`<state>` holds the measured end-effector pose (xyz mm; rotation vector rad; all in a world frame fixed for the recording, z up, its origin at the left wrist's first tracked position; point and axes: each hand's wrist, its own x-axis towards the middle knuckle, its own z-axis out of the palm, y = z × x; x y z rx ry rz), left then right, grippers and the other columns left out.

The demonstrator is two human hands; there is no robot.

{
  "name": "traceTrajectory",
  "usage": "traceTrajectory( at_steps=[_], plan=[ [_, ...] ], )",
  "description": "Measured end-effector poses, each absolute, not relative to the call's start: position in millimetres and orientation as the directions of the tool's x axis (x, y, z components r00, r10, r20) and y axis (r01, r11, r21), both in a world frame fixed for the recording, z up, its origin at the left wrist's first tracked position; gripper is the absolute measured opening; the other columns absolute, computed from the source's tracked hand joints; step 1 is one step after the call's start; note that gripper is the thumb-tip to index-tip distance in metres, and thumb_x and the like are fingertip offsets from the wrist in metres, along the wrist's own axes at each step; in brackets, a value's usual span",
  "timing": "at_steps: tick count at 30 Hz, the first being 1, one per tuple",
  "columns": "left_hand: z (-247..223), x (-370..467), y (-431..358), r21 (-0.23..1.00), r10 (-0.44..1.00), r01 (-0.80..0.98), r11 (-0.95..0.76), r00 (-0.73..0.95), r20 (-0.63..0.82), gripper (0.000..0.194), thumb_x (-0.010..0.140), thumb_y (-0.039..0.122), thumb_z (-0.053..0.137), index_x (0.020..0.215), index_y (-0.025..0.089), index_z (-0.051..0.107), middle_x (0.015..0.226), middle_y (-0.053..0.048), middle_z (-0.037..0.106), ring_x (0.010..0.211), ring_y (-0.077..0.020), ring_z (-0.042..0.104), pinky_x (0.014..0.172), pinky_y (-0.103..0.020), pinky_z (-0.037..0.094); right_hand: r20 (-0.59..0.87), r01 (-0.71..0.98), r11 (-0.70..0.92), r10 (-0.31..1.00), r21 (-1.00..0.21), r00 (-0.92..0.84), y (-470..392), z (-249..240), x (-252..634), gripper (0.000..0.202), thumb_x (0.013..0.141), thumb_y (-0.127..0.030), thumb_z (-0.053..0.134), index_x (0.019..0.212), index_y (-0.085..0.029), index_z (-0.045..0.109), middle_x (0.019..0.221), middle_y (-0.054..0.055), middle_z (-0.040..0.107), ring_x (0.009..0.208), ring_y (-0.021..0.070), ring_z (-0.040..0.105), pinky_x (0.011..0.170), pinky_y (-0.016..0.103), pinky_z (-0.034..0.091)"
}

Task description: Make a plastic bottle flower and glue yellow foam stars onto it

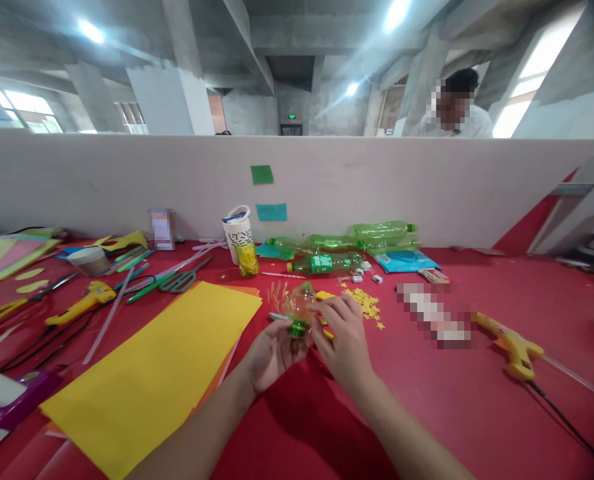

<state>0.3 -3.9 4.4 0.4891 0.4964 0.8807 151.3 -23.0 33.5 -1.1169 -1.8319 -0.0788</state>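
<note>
One cut bottle section [301, 305] of clear plastic, with its green cap [297, 329] facing the wearer, is held above the counter [427, 413], near its middle. The left hand [278, 352] is closed around the cap end. The right hand [341, 331] is partly open, fingers bent, with fingertips at the section's side; whether they grip cannot be told.

Two yellow glue guns [511, 343] lie on the counter, one at each side. At least four green plastic bottles [381, 231] lie along the partition [177, 173]; the nearest carries one green label [321, 265] with white lettering too small to read. Two paper notes [262, 175], one green and one blue, are on the partition.

One white cup [234, 237] bears a black pattern; its contents are hidden. One yellow packet [248, 261] stands before it. One small tub [89, 261] stands at left, and one blue packet [407, 261] lies at the rear. One pile of yellow stars [361, 303], too many to count, lies beyond the right hand.
</note>
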Motion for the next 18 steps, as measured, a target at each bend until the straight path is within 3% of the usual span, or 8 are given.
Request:
traceTrajectory(
  at_steps=[18],
  plan=[
    [-5.4, 1.6, -2.6, 0.643, 0.8, -0.552, 0.531, 0.576, -0.167, 0.021, 0.084, 0.023, 0.046, 0.08, 0.011, 0.064, 0.067, -0.005, 0.067, 0.056, -0.0136, 0.06, 0.053, -0.025, 0.043, 0.692, 0.699, 0.52, 0.72, -0.491, -0.05, -22.8, 33.8, 150.0, 0.012, 0.083, -0.018, 0.052, 0.089, -0.021, 0.063, 0.088, 0.006, 0.06, 0.088, 0.0239, 0.05, 0.081, 0.04, 0.039]
  ],
)
